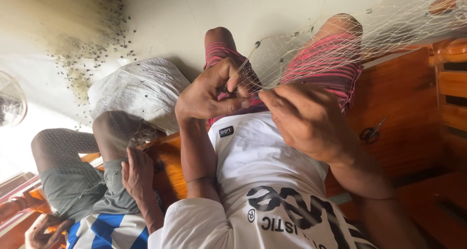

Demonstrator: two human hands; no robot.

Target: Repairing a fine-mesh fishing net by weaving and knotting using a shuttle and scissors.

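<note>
A fine pale fishing net is draped over my knees in striped red shorts and stretches to the upper right. My left hand is closed in front of my lap, with thumb and fingers pinching a strand of the net. My right hand is just to its right, almost touching it, its fingers curled on the mesh at the same spot. Both hands are above the hem of my white shirt. What lies between the fingertips is too small to tell.
I sit on a wooden bench with small scissors lying on it at the right. Another person in grey shorts sits at my left, one hand resting by their knee. A white sack and a heap of net with dark weights lie on the floor.
</note>
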